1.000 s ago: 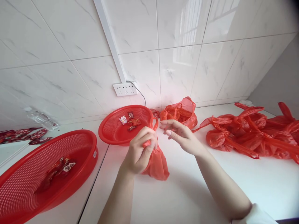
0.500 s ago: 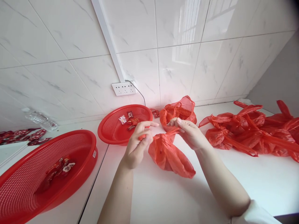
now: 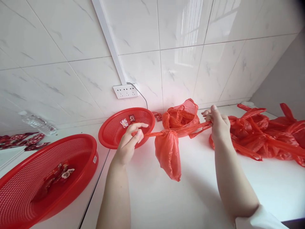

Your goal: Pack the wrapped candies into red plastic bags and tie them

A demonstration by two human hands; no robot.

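Observation:
A small red plastic bag [image 3: 168, 152] hangs above the white counter, its two handles stretched sideways. My left hand [image 3: 130, 141] pinches the left handle in front of the smaller red basket [image 3: 111, 135]. My right hand [image 3: 218, 124] is closed on the right handle, pulled out toward the pile of tied red bags [image 3: 262, 133]. The bag's body dangles between the hands, its bottom close to the counter.
A large red basket [image 3: 83, 152] with a few wrapped sweets sits at the left. An open red bag [image 3: 183, 116] stands behind. A wall socket [image 3: 125, 91], a clear plastic bottle [image 3: 38, 122] and red packets [image 3: 21, 140] lie along the tiled wall.
My hands have drawn apart, stretching the bag's handles taut. My right hand moved right, toward the pile; the bag lifted and now hangs between them.

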